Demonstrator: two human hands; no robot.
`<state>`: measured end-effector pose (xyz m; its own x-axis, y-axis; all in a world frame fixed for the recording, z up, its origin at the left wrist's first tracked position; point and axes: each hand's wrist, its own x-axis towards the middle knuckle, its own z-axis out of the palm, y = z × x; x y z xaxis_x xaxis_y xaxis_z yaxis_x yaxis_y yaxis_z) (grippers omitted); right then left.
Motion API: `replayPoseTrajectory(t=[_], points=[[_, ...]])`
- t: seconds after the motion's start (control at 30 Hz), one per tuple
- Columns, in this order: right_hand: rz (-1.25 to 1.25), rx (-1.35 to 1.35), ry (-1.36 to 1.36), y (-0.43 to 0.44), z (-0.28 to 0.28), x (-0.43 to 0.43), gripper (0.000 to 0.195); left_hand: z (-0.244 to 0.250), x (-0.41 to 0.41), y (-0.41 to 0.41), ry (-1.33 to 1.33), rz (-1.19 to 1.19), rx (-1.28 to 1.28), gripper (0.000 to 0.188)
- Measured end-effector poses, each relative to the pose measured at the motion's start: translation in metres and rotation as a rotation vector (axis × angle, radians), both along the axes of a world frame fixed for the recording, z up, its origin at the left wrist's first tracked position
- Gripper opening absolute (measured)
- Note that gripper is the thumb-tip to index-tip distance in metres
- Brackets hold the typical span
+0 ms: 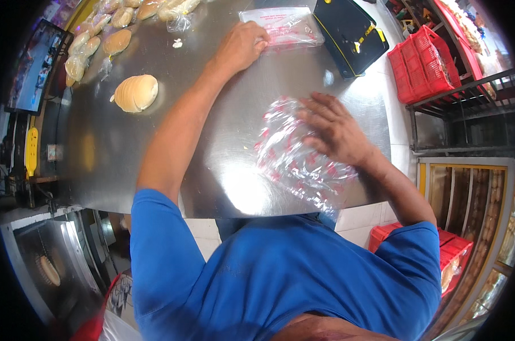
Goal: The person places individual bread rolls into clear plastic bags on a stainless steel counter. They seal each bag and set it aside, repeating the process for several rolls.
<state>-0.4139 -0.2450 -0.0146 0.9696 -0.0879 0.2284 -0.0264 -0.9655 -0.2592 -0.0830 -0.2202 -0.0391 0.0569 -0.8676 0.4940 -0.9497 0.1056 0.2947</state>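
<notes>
At the far side of the steel table (pixel 189 179), my left hand (pixel 242 47) has its fingers curled at the left edge of a stack of clear plastic bags (pixel 293 32) with red print. My right hand (pixel 336 130), blurred, is over the right side of a loose, crumpled clear plastic bag (pixel 283 145) with red marks. Its fingers look spread, but whether they grip the film is hidden. Left of my left forearm lies a sliced bread loaf (pixel 136 93), unwrapped on the metal.
Several bagged loaves (pixel 116 41) crowd the far left. Beyond the right hand stands a black-and-yellow device (pixel 347 36). Red crates (pixel 423 64) sit on a rack at right. A screen (pixel 37 66) and yellow power strip (pixel 31 151) are at left.
</notes>
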Motion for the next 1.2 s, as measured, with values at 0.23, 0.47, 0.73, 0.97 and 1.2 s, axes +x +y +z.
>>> replayPoseTrajectory(t=[0.23,0.47,0.73,0.97,1.2], points=[[-0.317,0.177,-0.177,-0.051,0.031,0.031,0.036,0.008,-0.027,0.035,0.196,-0.022,0.002,0.019],[-0.213,-0.138,-0.336,-0.096,-0.015,0.125,0.035,0.018,-0.054,0.042,0.281,-0.246,0.054,0.023],[-0.129,0.102,-0.246,-0.072,-0.025,0.101,0.014,-0.005,0.056,-0.083,-0.038,0.307,0.134,0.062],[-0.166,0.194,-0.108,-0.078,-0.015,0.095,0.023,0.035,0.042,-0.070,0.402,0.031,0.643,0.045],[-0.538,0.552,-0.348,-0.072,0.012,0.103,0.077,0.064,0.017,0.032,0.674,0.031,-0.101,0.034]])
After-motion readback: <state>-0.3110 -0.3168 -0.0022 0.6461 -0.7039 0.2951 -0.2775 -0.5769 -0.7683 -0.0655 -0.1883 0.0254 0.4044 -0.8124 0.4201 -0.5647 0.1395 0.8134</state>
